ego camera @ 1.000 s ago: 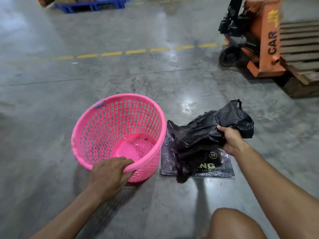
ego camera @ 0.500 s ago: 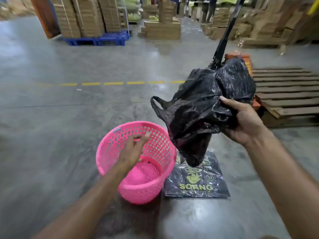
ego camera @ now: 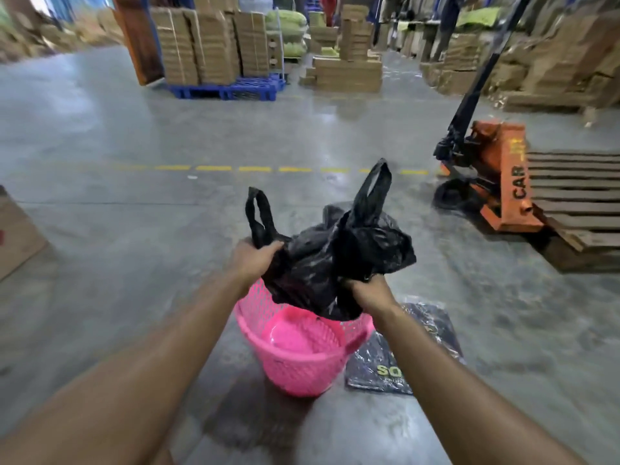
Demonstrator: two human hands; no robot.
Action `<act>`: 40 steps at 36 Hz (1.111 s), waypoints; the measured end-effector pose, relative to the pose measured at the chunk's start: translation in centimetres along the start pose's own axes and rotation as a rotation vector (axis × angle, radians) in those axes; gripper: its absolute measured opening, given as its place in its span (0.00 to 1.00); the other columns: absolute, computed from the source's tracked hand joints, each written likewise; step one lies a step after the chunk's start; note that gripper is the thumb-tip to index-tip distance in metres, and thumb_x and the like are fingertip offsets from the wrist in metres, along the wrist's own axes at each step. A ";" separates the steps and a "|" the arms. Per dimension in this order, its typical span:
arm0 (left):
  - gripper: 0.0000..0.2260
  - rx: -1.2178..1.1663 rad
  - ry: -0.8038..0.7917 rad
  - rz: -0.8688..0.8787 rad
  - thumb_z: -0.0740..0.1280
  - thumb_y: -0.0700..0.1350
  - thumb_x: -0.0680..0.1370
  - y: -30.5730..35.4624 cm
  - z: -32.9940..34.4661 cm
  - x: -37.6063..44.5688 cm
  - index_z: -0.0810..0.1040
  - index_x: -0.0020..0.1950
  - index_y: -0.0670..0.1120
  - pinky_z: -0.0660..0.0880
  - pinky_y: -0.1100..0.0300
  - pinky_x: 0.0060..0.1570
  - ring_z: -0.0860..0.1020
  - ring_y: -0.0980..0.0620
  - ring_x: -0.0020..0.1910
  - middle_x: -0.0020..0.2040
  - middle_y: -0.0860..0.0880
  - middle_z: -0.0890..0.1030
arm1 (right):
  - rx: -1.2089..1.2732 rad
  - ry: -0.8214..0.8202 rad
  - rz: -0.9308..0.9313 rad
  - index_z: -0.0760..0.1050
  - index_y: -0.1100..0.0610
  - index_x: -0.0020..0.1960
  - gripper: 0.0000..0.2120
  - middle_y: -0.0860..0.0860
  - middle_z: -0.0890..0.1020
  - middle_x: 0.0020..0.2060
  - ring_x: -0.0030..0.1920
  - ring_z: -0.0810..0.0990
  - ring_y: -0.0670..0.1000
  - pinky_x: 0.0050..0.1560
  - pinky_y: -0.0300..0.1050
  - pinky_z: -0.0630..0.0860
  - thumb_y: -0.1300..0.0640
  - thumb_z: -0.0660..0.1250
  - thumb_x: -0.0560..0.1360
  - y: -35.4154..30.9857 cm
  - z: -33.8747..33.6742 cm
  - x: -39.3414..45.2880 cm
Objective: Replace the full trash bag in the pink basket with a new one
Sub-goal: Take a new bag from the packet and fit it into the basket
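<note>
A crumpled black trash bag (ego camera: 322, 260) hangs in the air just above the pink basket (ego camera: 302, 360), its two handle loops sticking up. My left hand (ego camera: 253, 260) grips the bag's left side below one loop. My right hand (ego camera: 367, 292) grips its lower right edge. The perforated pink basket stands on the concrete floor with nothing inside it. A flat pack of black bags with yellow lettering (ego camera: 385, 367) lies on the floor against the basket's right side, partly hidden by my right forearm.
An orange pallet jack (ego camera: 500, 176) and a wooden pallet (ego camera: 577, 203) stand at the right. A cardboard box (ego camera: 16, 229) sits at the left edge. Stacked cartons on a blue pallet (ego camera: 231, 88) fill the far background beyond a dashed yellow floor line.
My left hand left the basket rim and took hold of the black bag. The bag rose from the floor pack to above the basket, now held in both hands. The view tilted up.
</note>
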State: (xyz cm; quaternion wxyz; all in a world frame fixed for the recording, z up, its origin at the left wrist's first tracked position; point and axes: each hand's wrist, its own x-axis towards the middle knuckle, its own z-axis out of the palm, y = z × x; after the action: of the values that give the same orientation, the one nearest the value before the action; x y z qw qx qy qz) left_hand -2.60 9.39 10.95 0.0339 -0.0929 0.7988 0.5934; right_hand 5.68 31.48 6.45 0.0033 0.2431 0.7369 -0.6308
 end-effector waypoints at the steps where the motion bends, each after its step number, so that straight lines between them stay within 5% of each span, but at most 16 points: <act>1: 0.16 0.076 0.007 0.021 0.75 0.54 0.66 -0.6 0.0 -0.6 0.86 0.47 0.46 0.80 0.54 0.44 0.84 0.48 0.43 0.43 0.47 0.87 | -0.019 0.017 0.061 0.82 0.55 0.45 0.25 0.52 0.88 0.43 0.47 0.87 0.56 0.53 0.55 0.84 0.47 0.80 0.52 3.3 -0.1 3.1; 4: 0.10 0.238 0.073 0.085 0.74 0.47 0.74 -2.7 -0.2 -1.2 0.85 0.52 0.44 0.72 0.58 0.42 0.84 0.45 0.48 0.46 0.42 0.86 | 0.029 0.127 0.111 0.78 0.57 0.61 0.57 0.52 0.87 0.52 0.50 0.86 0.56 0.56 0.55 0.84 0.36 0.84 0.36 5.9 -0.5 5.3; 7: 0.11 0.362 0.140 0.141 0.73 0.48 0.75 -4.2 -0.9 -1.2 0.86 0.53 0.44 0.68 0.58 0.42 0.83 0.39 0.52 0.48 0.38 0.86 | -0.148 0.333 0.116 0.60 0.61 0.76 0.60 0.60 0.70 0.71 0.69 0.73 0.64 0.66 0.57 0.73 0.41 0.86 0.55 -0.9 -1.3 -1.5; 9: 0.11 0.411 0.158 0.162 0.72 0.49 0.75 -4.7 -1.3 -1.2 0.86 0.49 0.42 0.67 0.57 0.41 0.83 0.37 0.49 0.45 0.36 0.86 | -0.269 0.485 0.008 0.52 0.59 0.80 0.61 0.63 0.62 0.74 0.74 0.66 0.66 0.69 0.59 0.69 0.41 0.84 0.60 -3.3 -2.5 -3.3; 13: 0.11 0.413 0.148 0.198 0.72 0.48 0.74 -5.4 -2.0 -1.3 0.84 0.43 0.39 0.66 0.57 0.38 0.81 0.40 0.40 0.38 0.38 0.84 | -0.477 0.473 -0.225 0.60 0.51 0.77 0.50 0.59 0.66 0.71 0.68 0.73 0.62 0.65 0.54 0.72 0.31 0.76 0.64 -5.3 -3.0 -2.8; 19: 0.18 0.307 0.109 0.213 0.73 0.55 0.74 -5.9 -2.0 -1.9 0.79 0.34 0.42 0.71 0.56 0.34 0.79 0.52 0.34 0.31 0.46 0.81 | -0.738 0.208 -0.082 0.64 0.51 0.75 0.54 0.59 0.74 0.69 0.67 0.77 0.64 0.62 0.57 0.74 0.18 0.63 0.61 -8.1 1.5 -0.8; 24: 0.22 0.166 -0.063 0.033 0.67 0.63 0.76 -6.4 -2.1 -2.3 0.85 0.47 0.44 0.77 0.54 0.50 0.84 0.48 0.47 0.43 0.46 0.87 | -0.641 0.000 0.109 0.81 0.60 0.62 0.38 0.59 0.84 0.60 0.57 0.84 0.62 0.59 0.56 0.81 0.31 0.70 0.66 -4.4 5.9 1.9; 28: 0.18 0.216 -0.161 0.111 0.64 0.57 0.81 -5.9 -1.6 -3.2 0.80 0.64 0.48 0.71 0.66 0.48 0.79 0.51 0.54 0.54 0.51 0.83 | -0.630 -0.157 0.197 0.82 0.64 0.51 0.19 0.59 0.85 0.46 0.42 0.84 0.59 0.44 0.52 0.84 0.48 0.71 0.72 0.2 7.7 1.3; 31: 0.15 0.431 -0.185 0.208 0.62 0.55 0.82 -5.5 -1.5 -3.2 0.79 0.63 0.49 0.67 0.60 0.47 0.76 0.51 0.50 0.51 0.53 0.80 | -0.734 -0.162 0.154 0.80 0.63 0.55 0.33 0.60 0.84 0.57 0.55 0.84 0.62 0.56 0.56 0.82 0.33 0.70 0.70 2.2 8.0 1.1; 33: 0.13 0.513 -0.137 0.274 0.63 0.54 0.81 -5.5 -1.6 -2.8 0.79 0.45 0.46 0.69 0.56 0.39 0.80 0.43 0.45 0.40 0.50 0.80 | -0.802 -0.138 0.162 0.79 0.62 0.64 0.55 0.61 0.81 0.64 0.64 0.80 0.64 0.67 0.61 0.74 0.16 0.60 0.59 2.5 7.9 1.4; 35: 0.18 0.558 -0.050 0.321 0.64 0.55 0.79 -5.4 -1.8 -2.4 0.68 0.34 0.48 0.66 0.57 0.35 0.78 0.39 0.42 0.36 0.48 0.74 | -0.911 -0.120 0.177 0.77 0.60 0.68 0.64 0.61 0.78 0.69 0.69 0.75 0.66 0.73 0.70 0.61 0.11 0.51 0.54 2.4 7.6 1.6; 37: 0.18 0.586 0.030 0.354 0.65 0.56 0.78 -5.0 -2.1 -2.2 0.63 0.33 0.52 0.66 0.55 0.42 0.73 0.44 0.42 0.42 0.45 0.73 | -1.031 -0.072 0.134 0.78 0.57 0.65 0.56 0.59 0.81 0.65 0.68 0.76 0.64 0.73 0.73 0.57 0.14 0.53 0.59 2.1 7.1 1.9; 40: 0.13 0.600 0.104 0.422 0.66 0.56 0.76 -4.4 -2.7 -1.6 0.73 0.36 0.50 0.69 0.55 0.43 0.73 0.47 0.43 0.43 0.46 0.76 | -1.161 0.015 -0.056 0.79 0.54 0.55 0.26 0.55 0.83 0.51 0.60 0.81 0.61 0.71 0.68 0.65 0.34 0.67 0.70 1.3 6.5 2.3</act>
State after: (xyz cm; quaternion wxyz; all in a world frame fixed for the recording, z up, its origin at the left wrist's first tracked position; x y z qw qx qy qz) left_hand -0.02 5.75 7.92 -0.1043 0.0580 0.9394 0.3214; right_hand 2.13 26.42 3.18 0.1142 0.1864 0.9682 -0.1214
